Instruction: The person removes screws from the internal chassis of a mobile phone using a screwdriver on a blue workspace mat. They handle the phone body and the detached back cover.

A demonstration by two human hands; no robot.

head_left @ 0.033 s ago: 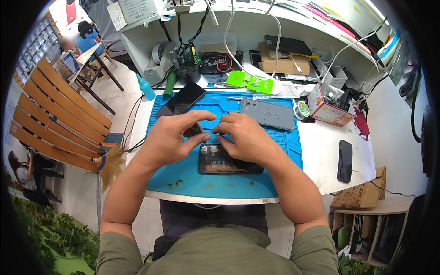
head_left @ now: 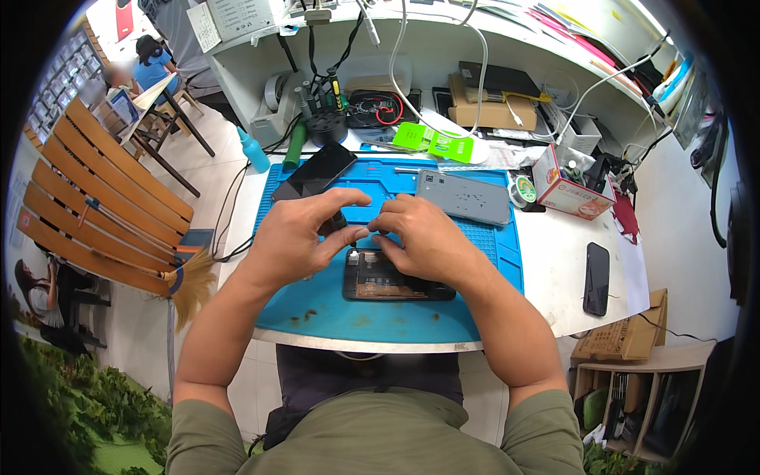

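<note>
Both hands hover close together over the blue repair mat [head_left: 317, 321]. My left hand [head_left: 297, 237] is curled, its thumb tip almost at my right fingertips; a small dark piece [head_left: 336, 225] shows inside it, too hidden to name. My right hand [head_left: 423, 237] pinches with thumb and fingers; whatever it grips is hidden. Just below them lies an opened phone body [head_left: 388, 283], its inner parts exposed, partly under my right hand. Behind my left hand rests a black phone screen [head_left: 323, 170]. A grey phone back panel [head_left: 465, 198] lies beyond my right hand.
Behind the mat stand a screwdriver holder [head_left: 326, 127], a light-blue bottle [head_left: 252, 150] and green cards [head_left: 435, 142]. To the right are a solder reel [head_left: 522, 190], a box of odds and ends [head_left: 566, 186] and a black phone [head_left: 596, 277]. White cables [head_left: 393, 67] hang down.
My left thumb tip has shifted slightly up and toward my right fingertips. The phone parts lie as before.
</note>
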